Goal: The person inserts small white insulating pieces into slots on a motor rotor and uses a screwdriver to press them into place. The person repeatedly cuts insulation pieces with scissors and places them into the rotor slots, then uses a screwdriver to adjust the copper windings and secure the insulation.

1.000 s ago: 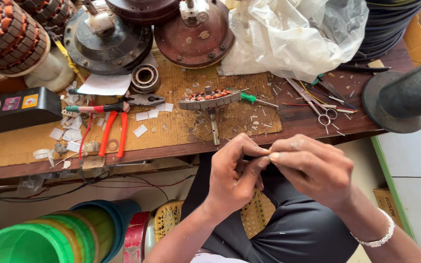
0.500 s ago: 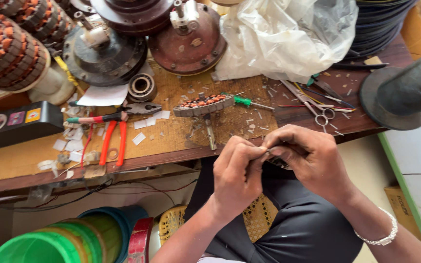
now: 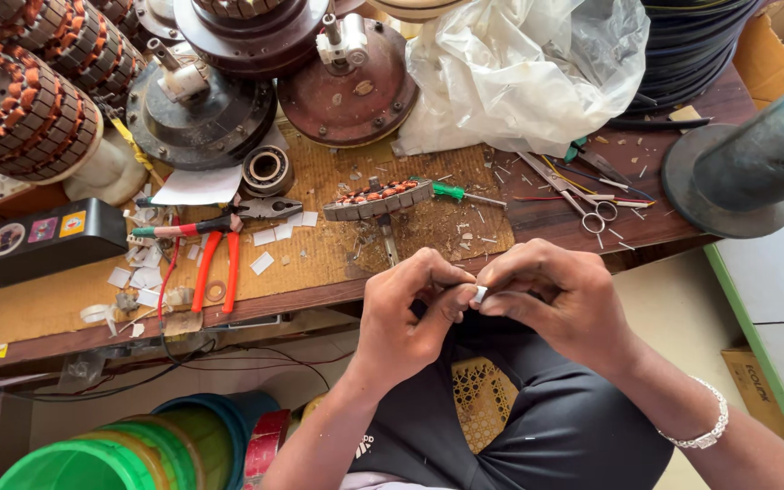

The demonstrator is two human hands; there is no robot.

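Observation:
My left hand (image 3: 410, 313) and my right hand (image 3: 560, 299) meet in front of the workbench edge, over my lap. Between their fingertips they pinch a small white slip (image 3: 480, 294), folded or curled; most of it is hidden by my fingers. A wound stator segment with copper coils (image 3: 377, 200) lies on the bench just beyond my hands, on a brown mat (image 3: 319, 245). A green-handled screwdriver (image 3: 451, 191) lies beside it.
Red-handled pliers (image 3: 218, 259) and white paper scraps lie left. Scissors (image 3: 592, 209) lie right, near a blue-grey spool (image 3: 746, 163). Fan motor housings (image 3: 351, 86), copper-wound stators (image 3: 20, 109) and a plastic bag (image 3: 519, 73) fill the back. Green and blue buckets (image 3: 129, 454) stand below left.
My hands have shifted slightly right and lower with the slip still between them. The fingertips have worked closer together around it, and the camera view has tilted a little.

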